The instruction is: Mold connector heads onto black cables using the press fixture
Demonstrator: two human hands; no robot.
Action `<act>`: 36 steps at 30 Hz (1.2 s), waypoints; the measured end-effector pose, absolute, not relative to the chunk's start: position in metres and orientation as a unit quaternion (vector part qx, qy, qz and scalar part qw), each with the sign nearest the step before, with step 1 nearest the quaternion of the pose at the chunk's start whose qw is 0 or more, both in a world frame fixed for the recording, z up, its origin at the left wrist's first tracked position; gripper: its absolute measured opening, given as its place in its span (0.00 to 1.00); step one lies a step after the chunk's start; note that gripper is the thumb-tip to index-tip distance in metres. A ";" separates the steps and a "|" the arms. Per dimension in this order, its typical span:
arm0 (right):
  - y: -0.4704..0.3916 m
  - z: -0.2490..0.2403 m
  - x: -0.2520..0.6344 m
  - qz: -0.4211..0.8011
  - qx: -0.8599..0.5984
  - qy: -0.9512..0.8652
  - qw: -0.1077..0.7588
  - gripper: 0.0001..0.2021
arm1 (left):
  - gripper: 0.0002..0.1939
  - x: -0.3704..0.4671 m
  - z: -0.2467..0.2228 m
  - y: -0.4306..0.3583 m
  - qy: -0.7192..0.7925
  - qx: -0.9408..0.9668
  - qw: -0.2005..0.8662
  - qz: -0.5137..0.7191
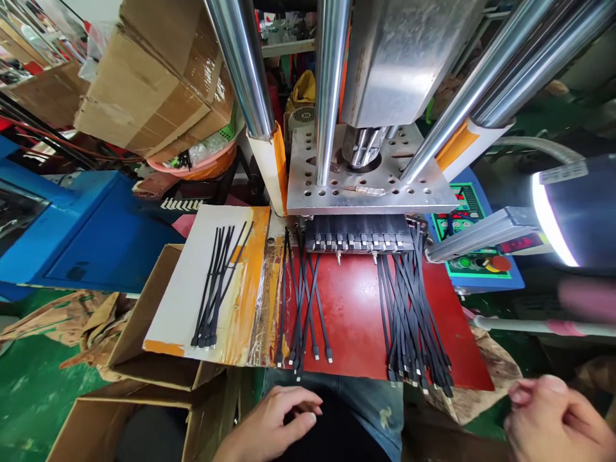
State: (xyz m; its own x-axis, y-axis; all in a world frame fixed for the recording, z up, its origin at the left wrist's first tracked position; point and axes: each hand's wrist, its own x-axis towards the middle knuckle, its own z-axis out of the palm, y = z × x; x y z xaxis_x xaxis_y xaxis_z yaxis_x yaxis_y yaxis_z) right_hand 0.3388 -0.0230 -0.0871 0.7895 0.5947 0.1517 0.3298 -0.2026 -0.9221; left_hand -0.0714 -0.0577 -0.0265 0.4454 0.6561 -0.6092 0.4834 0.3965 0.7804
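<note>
My left hand (276,423) is over my lap below the board's front edge, thumb and fingers curled but apart, with nothing between them. At the lower right my right hand (553,414) is closed; what it may hold is hidden. Black cables with small plugs (418,321) lie in a thick bundle on the right of the red mat (349,308). Several more cables (305,301) lie on the mat's left side. Another group (216,282) rests on the white board (180,289). Under the press plate, a dark mould (359,234) has a row of plugs along its front.
The metal press plate (370,199) and its steel columns stand at the back. A lamp (572,212) and a control panel (476,244) are on the right. Open cardboard boxes (129,385) stand at lower left, beside a blue machine (96,231). A blurred pink shape shows at far right.
</note>
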 end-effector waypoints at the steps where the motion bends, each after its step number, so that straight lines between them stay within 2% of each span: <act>1: -0.010 -0.081 0.332 0.119 -0.763 -0.312 0.553 0.24 | 0.17 -0.071 -0.019 -0.054 0.524 0.560 0.638 0.064; 6: 0.043 -0.071 0.313 0.251 -0.771 -0.387 0.438 0.25 | 0.13 -0.073 0.001 -0.041 0.600 0.567 0.551 0.122; 10: 0.051 -0.080 0.315 0.213 -0.807 -0.412 0.367 0.26 | 0.17 -0.070 -0.004 -0.017 0.672 0.574 0.444 0.149; 16: 0.043 -0.087 0.316 0.185 -0.799 -0.445 0.360 0.26 | 0.16 -0.041 -0.005 0.027 0.728 0.612 0.308 0.013; 19: 0.044 -0.085 0.315 0.192 -0.793 -0.442 0.372 0.25 | 0.12 -0.030 -0.004 0.036 0.724 0.625 0.287 -0.049; 22: 0.044 -0.083 0.314 0.195 -0.794 -0.439 0.373 0.24 | 0.09 -0.023 -0.006 0.041 0.715 0.633 0.294 -0.046; 26: 0.044 -0.083 0.313 0.187 -0.788 -0.445 0.382 0.24 | 0.12 -0.024 -0.007 0.051 0.668 0.657 0.349 -0.009; 28: 0.044 -0.084 0.313 0.188 -0.789 -0.442 0.383 0.24 | 0.13 -0.032 -0.004 0.054 0.658 0.651 0.377 0.047; 32: 0.043 -0.086 0.316 0.202 -0.791 -0.431 0.384 0.23 | 0.15 -0.058 0.002 0.050 0.701 0.592 0.373 0.140; 36: 0.044 -0.086 0.317 0.196 -0.804 -0.418 0.375 0.23 | 0.14 -0.065 -0.001 0.042 0.718 0.601 0.349 0.038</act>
